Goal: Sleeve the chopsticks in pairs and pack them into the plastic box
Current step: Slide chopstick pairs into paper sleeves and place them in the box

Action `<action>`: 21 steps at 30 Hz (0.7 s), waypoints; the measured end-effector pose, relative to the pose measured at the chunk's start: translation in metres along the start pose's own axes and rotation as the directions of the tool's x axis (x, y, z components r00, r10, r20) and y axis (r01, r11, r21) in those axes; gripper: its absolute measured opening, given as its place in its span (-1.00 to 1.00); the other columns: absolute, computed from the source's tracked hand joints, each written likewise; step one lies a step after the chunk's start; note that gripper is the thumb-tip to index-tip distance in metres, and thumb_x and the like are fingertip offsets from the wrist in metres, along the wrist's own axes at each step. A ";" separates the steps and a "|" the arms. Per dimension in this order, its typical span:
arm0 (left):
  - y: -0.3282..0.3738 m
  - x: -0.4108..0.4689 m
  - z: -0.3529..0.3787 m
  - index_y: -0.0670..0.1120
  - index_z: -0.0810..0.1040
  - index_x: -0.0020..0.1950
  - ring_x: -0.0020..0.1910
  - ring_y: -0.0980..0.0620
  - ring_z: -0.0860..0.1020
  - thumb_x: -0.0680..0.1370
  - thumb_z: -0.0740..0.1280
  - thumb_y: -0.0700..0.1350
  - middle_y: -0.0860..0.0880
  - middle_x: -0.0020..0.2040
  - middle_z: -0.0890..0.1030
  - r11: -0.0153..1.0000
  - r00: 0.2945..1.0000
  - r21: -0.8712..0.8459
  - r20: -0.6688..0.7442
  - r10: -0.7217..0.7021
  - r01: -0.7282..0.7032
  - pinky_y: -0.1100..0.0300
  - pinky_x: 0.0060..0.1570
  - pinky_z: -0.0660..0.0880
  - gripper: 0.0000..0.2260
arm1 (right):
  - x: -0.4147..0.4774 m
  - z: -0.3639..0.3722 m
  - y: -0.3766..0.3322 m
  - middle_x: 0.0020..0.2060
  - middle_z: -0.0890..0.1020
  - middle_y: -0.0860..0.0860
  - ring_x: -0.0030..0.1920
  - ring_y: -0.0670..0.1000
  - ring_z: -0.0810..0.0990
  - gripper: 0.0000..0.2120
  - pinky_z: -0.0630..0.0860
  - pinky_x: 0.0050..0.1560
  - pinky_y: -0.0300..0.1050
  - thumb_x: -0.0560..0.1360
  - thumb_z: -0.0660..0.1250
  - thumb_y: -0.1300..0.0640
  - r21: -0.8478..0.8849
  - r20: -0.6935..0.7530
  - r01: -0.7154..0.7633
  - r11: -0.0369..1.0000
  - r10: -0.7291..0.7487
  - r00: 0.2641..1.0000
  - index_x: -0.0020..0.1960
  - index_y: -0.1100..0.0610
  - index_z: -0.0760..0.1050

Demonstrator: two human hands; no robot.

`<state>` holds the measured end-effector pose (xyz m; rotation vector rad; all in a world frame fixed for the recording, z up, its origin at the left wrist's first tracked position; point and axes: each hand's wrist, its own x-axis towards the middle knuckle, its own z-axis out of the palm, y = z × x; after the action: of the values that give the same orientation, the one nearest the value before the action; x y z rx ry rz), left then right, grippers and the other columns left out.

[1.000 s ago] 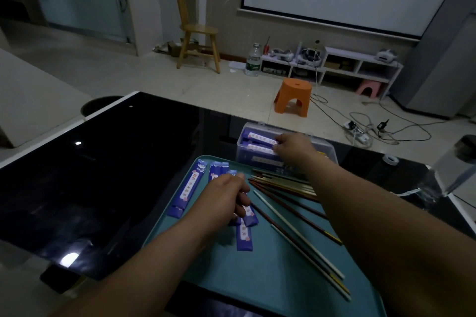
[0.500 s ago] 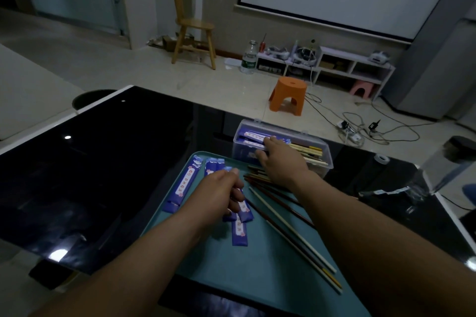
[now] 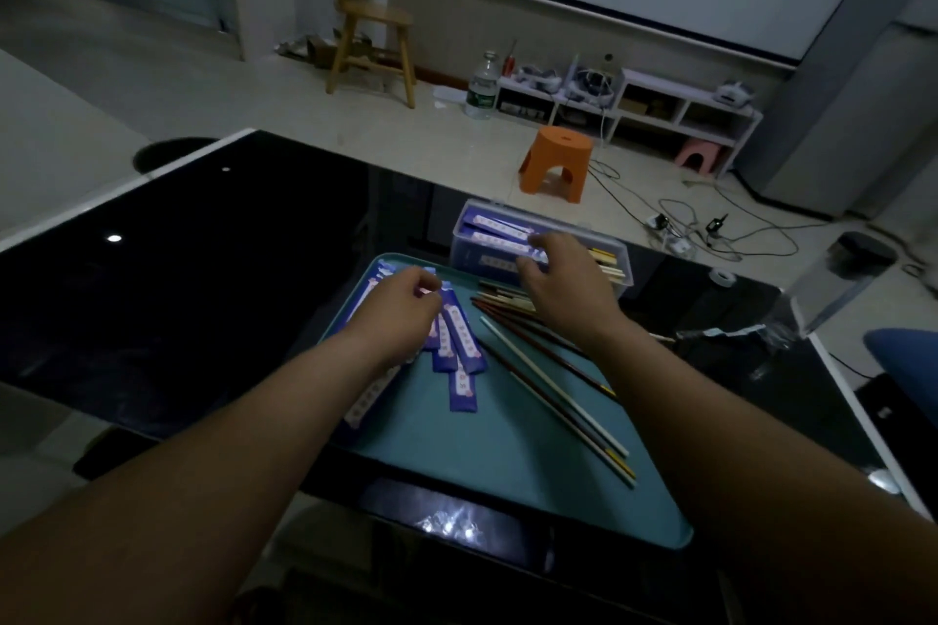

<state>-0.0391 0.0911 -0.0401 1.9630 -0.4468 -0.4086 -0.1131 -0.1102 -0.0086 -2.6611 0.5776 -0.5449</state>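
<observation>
A teal tray lies on the black table. On its left lie several blue paper sleeves, on its right several loose chopsticks, brown and pale. My left hand rests on the sleeve pile, its curled fingers and thumb pinching the top end of one sleeve. Behind the tray stands the clear plastic box holding sleeved chopstick pairs. My right hand hovers over the box's near edge with loosely bent fingers and holds nothing I can see. It hides part of the box.
The glossy black table extends far left. On its right side are a clear bottle, a tape roll and crumpled plastic wrap. An orange stool stands on the floor beyond.
My right hand has drawn back from deep inside the box to its near edge. My left hand has stayed on the sleeve pile, closing its fingers on one sleeve.
</observation>
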 end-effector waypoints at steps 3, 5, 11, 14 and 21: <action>-0.002 -0.008 0.001 0.00 0.55 0.21 -0.04 -0.06 0.61 0.62 0.26 -0.10 -0.03 0.02 0.65 0.947 0.996 0.312 0.072 0.061 -0.080 0.07 0.00 0.54 -0.81 | -0.048 -0.012 0.017 -0.16 0.63 0.00 -0.10 0.08 0.60 -0.85 0.51 -0.11 -0.02 0.63 0.29 0.06 -0.013 0.075 -0.095 0.995 0.096 0.993 -0.07 0.05 0.58; 0.000 -0.014 0.005 0.02 0.55 0.17 0.05 -0.06 0.59 0.62 0.28 -0.05 -0.01 0.10 0.63 0.884 0.986 0.453 0.157 0.052 -0.118 0.09 0.01 0.49 -0.85 | -0.077 -0.018 0.032 -0.18 0.66 0.01 -0.09 0.11 0.62 -0.83 0.53 -0.08 -0.01 0.61 0.31 0.08 -0.061 0.142 -0.181 0.982 0.188 0.972 -0.15 0.04 0.57; 0.006 -0.028 0.019 0.10 0.53 0.11 0.05 -0.01 0.55 0.60 0.33 0.05 0.04 0.14 0.62 0.744 0.946 0.597 0.287 0.151 -0.300 0.12 -0.05 0.44 -0.89 | -0.122 -0.033 0.057 -0.02 0.67 -0.06 -0.01 0.03 0.62 -0.91 0.60 0.06 0.00 0.60 0.32 0.04 -0.181 0.269 -0.280 0.943 0.321 0.908 0.01 -0.05 0.61; 0.003 -0.034 0.026 0.06 0.54 0.20 0.14 -0.02 0.55 0.61 0.33 0.06 0.02 0.17 0.59 0.718 0.935 0.608 0.301 0.187 -0.339 0.09 0.05 0.47 -0.80 | -0.127 -0.034 0.062 0.04 0.64 -0.02 0.01 0.07 0.59 -0.89 0.57 0.06 -0.02 0.61 0.31 0.00 -0.247 0.323 -0.241 0.939 0.314 0.893 0.11 -0.05 0.57; 0.002 -0.028 0.045 0.07 0.53 0.20 0.09 0.03 0.53 0.62 0.31 0.05 0.03 0.13 0.53 0.690 0.913 0.608 0.347 0.216 -0.394 0.08 0.10 0.49 -0.82 | -0.120 -0.023 0.062 0.04 0.62 -0.03 0.00 0.06 0.60 -0.83 0.55 -0.05 -0.05 0.57 0.36 -0.09 -0.309 0.356 -0.177 0.934 0.286 0.890 0.10 -0.04 0.56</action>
<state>-0.0851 0.0684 -0.0538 2.4711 -1.2169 -0.2931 -0.2434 -0.1142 -0.0494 -2.7774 0.8805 0.1582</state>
